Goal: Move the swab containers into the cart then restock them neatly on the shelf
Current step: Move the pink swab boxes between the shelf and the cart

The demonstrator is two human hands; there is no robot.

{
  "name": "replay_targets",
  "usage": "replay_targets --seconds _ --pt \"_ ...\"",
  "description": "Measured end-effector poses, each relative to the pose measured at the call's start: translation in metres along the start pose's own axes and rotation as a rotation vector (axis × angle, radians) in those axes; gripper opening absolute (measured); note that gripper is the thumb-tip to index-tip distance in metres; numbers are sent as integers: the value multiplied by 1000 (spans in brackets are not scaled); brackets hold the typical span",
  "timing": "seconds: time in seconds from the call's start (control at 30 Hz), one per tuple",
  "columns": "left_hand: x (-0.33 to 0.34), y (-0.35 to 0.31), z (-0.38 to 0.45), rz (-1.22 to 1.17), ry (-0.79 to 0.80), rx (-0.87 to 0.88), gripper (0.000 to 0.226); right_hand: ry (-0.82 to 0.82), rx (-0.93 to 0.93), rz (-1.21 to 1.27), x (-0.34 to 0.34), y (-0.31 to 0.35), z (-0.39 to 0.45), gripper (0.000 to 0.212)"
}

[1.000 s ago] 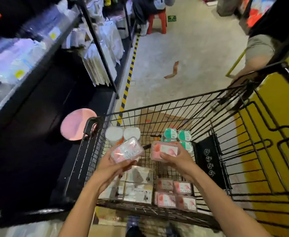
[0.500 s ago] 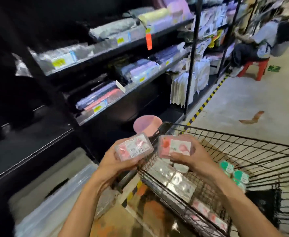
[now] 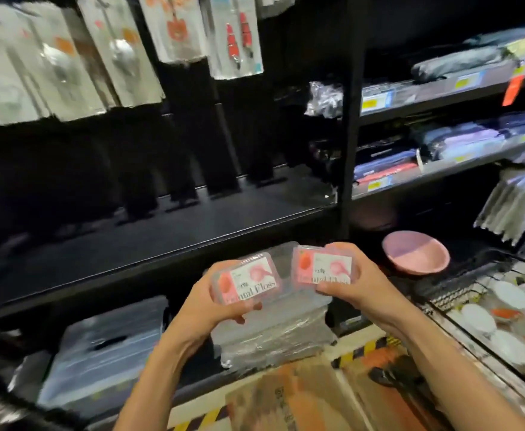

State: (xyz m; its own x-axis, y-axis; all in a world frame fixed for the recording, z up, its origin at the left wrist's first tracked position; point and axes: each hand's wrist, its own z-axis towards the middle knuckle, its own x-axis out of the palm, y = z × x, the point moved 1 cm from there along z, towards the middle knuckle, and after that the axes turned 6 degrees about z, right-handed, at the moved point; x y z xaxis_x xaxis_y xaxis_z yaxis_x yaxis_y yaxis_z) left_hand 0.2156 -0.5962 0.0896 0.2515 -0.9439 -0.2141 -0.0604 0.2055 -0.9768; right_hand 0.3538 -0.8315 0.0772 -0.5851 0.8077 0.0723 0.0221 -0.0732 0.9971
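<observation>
Presently, findings as follows:

Left container: clear pink-tinted box (image 3: 246, 279) with a "Dental Floss" label, held label-up in front of the dark shelf (image 3: 149, 244), just below its front edge, not yet on it.
Right container: matching box (image 3: 322, 265), just beside the first, level with it, also off the shelf.
Left hand: left hand (image 3: 206, 301), fingers curled round the box's left end, thumb pressed along its lower edge.
Right hand: right hand (image 3: 356, 283), fingers wrapped over the far edge, thumb clamped on the near edge.
Shelf: black board, bare along the stretch ahead; hanging packets above, blurred.
Cart: wire cart (image 3: 460, 290) at lower right, holding round white-lidded tubs; contents otherwise indistinct.
Nearby: pink bowl (image 3: 415, 251) just beyond the cart's corner; plastic-wrapped bundle (image 3: 273, 334) on the lower level beneath the hands.
Step in hand: judged restocking, boxes carried from cart to shelf.
Next move: calls for raising both boxes over the front edge, setting down flat, side by side, labels facing out.
Risk: slick plastic; uneven release could skew the row.
</observation>
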Motion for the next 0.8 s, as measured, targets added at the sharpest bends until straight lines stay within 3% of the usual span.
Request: replay_targets --seconds 0.2,0.43,0.53,0.6,0.8 --pt "-129 44 -82 67 -207 -64 68 186 22 -20 151 -18 14 62" --pt "-224 70 -146 34 -421 -102 64 379 28 -56 276 -36 41 62" --pt "-258 75 -158 25 -496 -95 58 481 57 -50 320 -44 61 63" --pt "-284 83 -161 11 -547 -124 67 521 69 -35 348 -50 79 63" --pt "-373 110 -142 27 -667 -179 68 580 67 25 427 -65 145 58"
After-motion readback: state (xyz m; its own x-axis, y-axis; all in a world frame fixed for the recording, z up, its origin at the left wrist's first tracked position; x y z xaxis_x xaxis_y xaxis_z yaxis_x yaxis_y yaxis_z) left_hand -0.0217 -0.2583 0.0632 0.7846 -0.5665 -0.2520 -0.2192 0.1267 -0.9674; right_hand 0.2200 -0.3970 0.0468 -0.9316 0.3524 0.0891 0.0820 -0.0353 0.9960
